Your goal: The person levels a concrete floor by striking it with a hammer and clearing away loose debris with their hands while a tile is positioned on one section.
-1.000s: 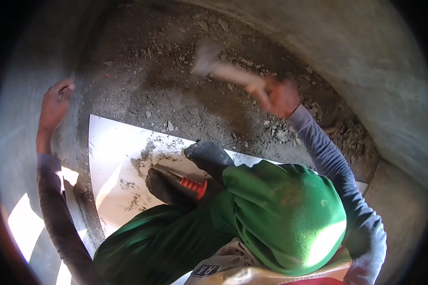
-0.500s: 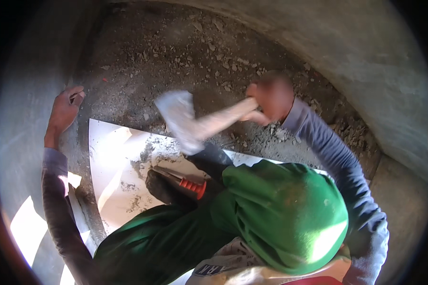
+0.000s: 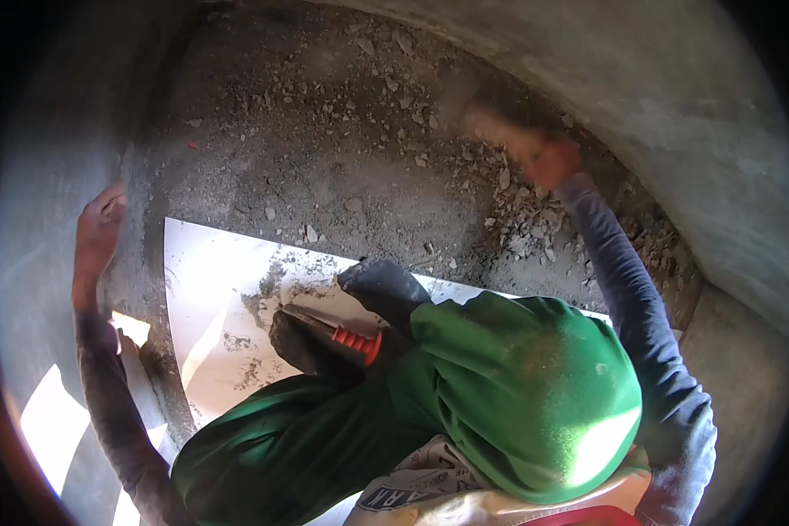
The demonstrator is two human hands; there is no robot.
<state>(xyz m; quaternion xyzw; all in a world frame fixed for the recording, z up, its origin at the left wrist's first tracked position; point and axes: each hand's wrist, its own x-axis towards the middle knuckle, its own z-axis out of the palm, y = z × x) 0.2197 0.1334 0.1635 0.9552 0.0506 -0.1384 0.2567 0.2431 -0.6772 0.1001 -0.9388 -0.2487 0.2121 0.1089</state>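
My right hand (image 3: 554, 164) is closed round the wooden handle (image 3: 504, 133) of a hatchet, over the rubble at the right. Motion smears both hand and tool, and the hatchet's head cannot be made out now. My left hand (image 3: 98, 232) rests by the left wall, its fingers loosely bent and slightly apart with nothing seen in them. A chisel with a ribbed red grip (image 3: 356, 343) lies between my dark-covered feet, far from both hands.
Broken grey chips and dust (image 3: 394, 114) cover the rough floor. Curved concrete walls (image 3: 675, 114) close in on both sides. Beneath my feet lies a white sheet (image 3: 206, 263) with grey debris on it. My green-clad legs (image 3: 535, 386) fill the lower middle.
My right hand has swung the hatchet rightward and away from my feet, over the rubble. My left hand has shifted slightly left and nearer to me along the wall.
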